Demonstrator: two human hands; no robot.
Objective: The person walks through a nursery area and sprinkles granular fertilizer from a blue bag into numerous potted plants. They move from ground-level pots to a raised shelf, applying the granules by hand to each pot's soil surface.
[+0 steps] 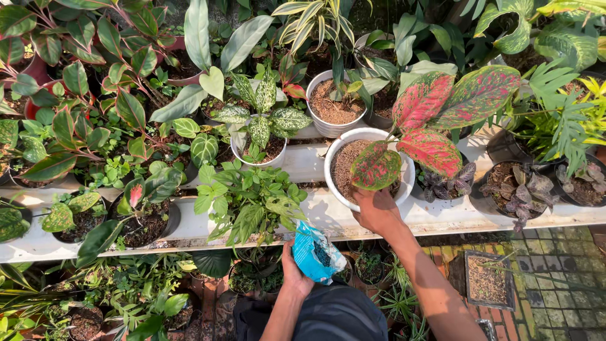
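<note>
My right hand (377, 209) rests on the near rim of the white pot (404, 183), fingers curled over its edge and gripping it, just under the pink-and-green speckled plant (435, 120) that grows out of it. My left hand (293, 268) is closed around a small blue bag (314, 252), held up in front of my lap, its mouth open and something dark showing inside; it sits a little left of and nearer to me than my right hand. The pot already looks filled with a brownish, grainy mix nearly to the brim, and the plant stands upright in it, so I judge the potting itself largely done; whatever the bag holds does not yet show on the surface, so that part seems still ahead. The pot stands close to the near edge of the long white shelf (442, 218), so my right hand has the edge right below it. Just left of that hand a bushy green plant (249, 199) crowds in, and beyond it stands a smaller white pot with spotted leaves (260, 142). Right of the hand, dark pots of purple-leaved plants (517, 189) sit close by, so there is little side room on the shelf. The freest space is toward me, over the brick floor (555, 265), where a rectangular tray of soil (487, 281) stands low on my right.
</note>
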